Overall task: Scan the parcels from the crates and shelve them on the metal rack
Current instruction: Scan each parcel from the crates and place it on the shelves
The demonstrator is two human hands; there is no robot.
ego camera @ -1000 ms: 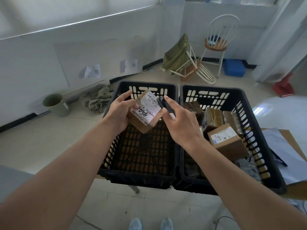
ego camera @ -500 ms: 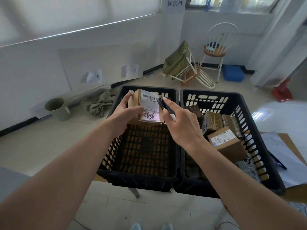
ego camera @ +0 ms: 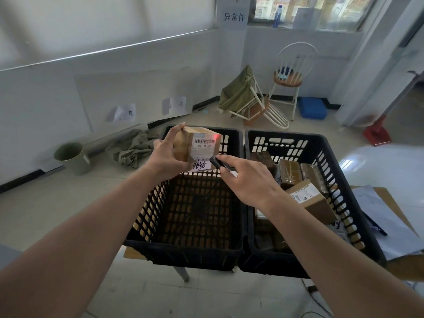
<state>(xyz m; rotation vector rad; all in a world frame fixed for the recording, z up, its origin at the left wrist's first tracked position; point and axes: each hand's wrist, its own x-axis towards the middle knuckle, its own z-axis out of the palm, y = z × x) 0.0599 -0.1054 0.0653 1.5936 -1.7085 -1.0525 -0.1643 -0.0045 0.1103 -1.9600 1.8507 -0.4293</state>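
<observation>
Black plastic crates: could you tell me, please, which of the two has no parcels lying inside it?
The left black plastic crate: only its bare slotted floor shows, while the right black plastic crate holds brown cardboard parcels.

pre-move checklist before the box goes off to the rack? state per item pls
1. Left hand grips the cardboard box firmly: ok.
2. Label faces the scanner in the right hand: ok.
3. Red scan light lands on the barcode: ok, a glow shows at its right end.
4. Scan registered: cannot tell, no readout in view.
5. Left crate emptied: ok, only its mesh floor shows.
6. Right crate emptied: not ok, several parcels remain.
</observation>
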